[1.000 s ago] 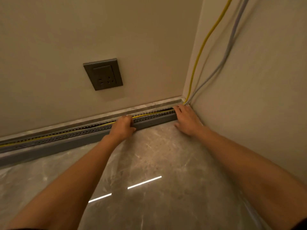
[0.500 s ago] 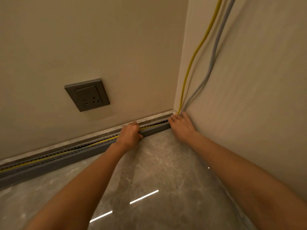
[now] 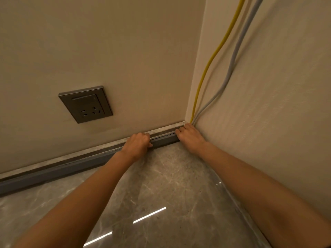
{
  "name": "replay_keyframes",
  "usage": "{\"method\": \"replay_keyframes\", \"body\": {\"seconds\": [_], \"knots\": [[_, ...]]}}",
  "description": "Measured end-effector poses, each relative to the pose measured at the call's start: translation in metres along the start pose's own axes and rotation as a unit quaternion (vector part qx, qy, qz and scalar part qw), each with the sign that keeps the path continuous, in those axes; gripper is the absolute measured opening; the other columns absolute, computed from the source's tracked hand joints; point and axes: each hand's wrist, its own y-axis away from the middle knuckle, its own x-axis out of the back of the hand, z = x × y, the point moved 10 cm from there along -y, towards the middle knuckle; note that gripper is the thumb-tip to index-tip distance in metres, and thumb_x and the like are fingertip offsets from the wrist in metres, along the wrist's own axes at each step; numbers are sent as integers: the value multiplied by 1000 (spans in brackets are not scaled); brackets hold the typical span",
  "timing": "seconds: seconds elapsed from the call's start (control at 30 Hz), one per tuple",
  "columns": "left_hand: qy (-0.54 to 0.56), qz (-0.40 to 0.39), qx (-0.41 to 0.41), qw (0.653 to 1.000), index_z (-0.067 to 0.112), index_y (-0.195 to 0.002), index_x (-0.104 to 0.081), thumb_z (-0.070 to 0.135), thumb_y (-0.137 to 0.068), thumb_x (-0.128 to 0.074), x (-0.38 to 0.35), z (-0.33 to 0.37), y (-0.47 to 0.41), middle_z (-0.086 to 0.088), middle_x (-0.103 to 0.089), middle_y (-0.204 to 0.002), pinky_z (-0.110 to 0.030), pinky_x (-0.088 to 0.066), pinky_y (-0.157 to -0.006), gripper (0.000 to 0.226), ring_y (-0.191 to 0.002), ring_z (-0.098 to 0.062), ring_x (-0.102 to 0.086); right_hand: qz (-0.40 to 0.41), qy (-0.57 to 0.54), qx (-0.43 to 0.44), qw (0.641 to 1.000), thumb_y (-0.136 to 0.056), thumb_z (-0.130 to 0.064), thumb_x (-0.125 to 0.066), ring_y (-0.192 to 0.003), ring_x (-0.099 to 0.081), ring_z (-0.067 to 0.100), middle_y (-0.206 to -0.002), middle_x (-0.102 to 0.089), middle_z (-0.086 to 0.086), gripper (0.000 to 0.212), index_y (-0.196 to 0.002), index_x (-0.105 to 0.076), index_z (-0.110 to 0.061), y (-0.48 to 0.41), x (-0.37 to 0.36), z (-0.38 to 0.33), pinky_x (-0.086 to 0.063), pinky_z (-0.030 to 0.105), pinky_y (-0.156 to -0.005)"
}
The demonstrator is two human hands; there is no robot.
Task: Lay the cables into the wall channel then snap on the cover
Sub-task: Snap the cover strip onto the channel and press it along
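A grey slotted wall channel (image 3: 53,173) runs along the foot of the wall to the corner. My left hand (image 3: 138,144) is curled over its top edge, thumb against the front face. My right hand (image 3: 189,136) is at the channel's corner end, with bent fingers pressing down on its top. A yellow cable (image 3: 211,59) and a grey cable (image 3: 232,63) come down the corner and vanish behind my right hand. Inside the channel the cables are hidden. No separate cover is in view.
A grey wall socket (image 3: 86,104) sits on the wall above the channel, left of my hands. A pale marble skirting strip (image 3: 71,155) runs just above the channel. The polished stone floor (image 3: 161,185) lies under my arms, and the right wall (image 3: 268,122) stands close to my right forearm.
My right hand slid into the corner and its fingers bent. The gap between my hands narrowed. The view tilted, and the yellow cable in the channel no longer shows.
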Motion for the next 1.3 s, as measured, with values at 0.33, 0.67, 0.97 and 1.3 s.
{"method": "replay_keyframes", "body": {"seconds": [0.33,0.67,0.97,1.3], "knots": [[-121,22,-28,992,3,-130,-45,12,-96,-41,-8,48,-16,-16,-52,-131,-39,-47,-93,35,-119,-31,-52,64,32,18,997,-55,-11,-86,-78,-70,27,-81,-73,15,38,-89,-73,0,3,12,-6,-57,29,-76],[-140,20,-56,988,1,-126,-49,11,-97,-41,-11,43,-15,-17,-50,-130,-39,-45,-94,32,-118,-32,-50,-6,-84,5,996,-95,-1,-43,-132,-41,28,-137,-51,15,37,-132,-42,-1,0,3,16,-30,32,-110],[-143,21,-50,988,2,-135,-36,9,-98,-39,-7,49,-12,-19,-52,-131,-41,-48,-91,37,-117,-35,-54,11,-74,13,997,-96,-2,-40,-127,-45,29,-131,-55,16,33,-129,-46,-3,1,0,16,-38,36,-106],[-192,-10,-67,979,-4,-132,-43,-3,-96,-38,-19,51,-9,-23,-45,-132,-41,-46,-97,37,-120,-37,-47,5,17,35,999,-97,-3,-34,-126,-45,32,-134,-51,18,39,-136,-36,1,-1,-4,6,-26,37,-113]]}}
